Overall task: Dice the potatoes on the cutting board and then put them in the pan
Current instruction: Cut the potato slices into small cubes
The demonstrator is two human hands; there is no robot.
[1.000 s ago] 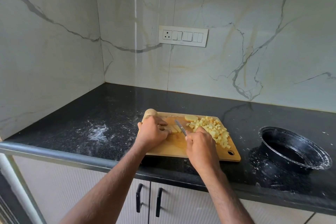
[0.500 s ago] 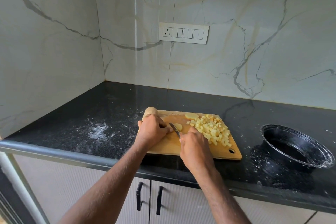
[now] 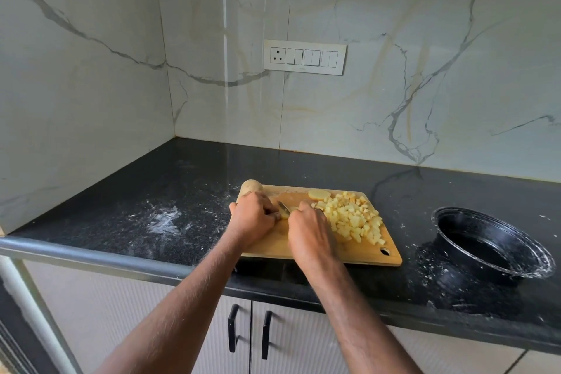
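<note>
A wooden cutting board [image 3: 273, 247] lies on the black counter. A heap of diced potato [image 3: 353, 217] covers its right half, with a flat potato slice [image 3: 318, 194] at the back. A whole unpeeled potato [image 3: 251, 186] rests at the board's back left corner. My left hand [image 3: 253, 215] presses a small potato piece [image 3: 285, 214] onto the board. My right hand [image 3: 309, 231] grips a knife [image 3: 284, 206]; its blade meets that piece between the two hands. The black pan [image 3: 491, 247] stands to the right of the board, with nothing in it.
White dust and flecks lie on the counter [image 3: 158, 218] left of the board and around the pan. A switch panel [image 3: 304, 57] is set in the marble back wall. Cabinet doors with black handles [image 3: 233, 331] sit below the counter edge.
My right hand and the knife have shifted left, closer to my left hand, and the blade has come down on the piece held there. The diced heap is unchanged.
</note>
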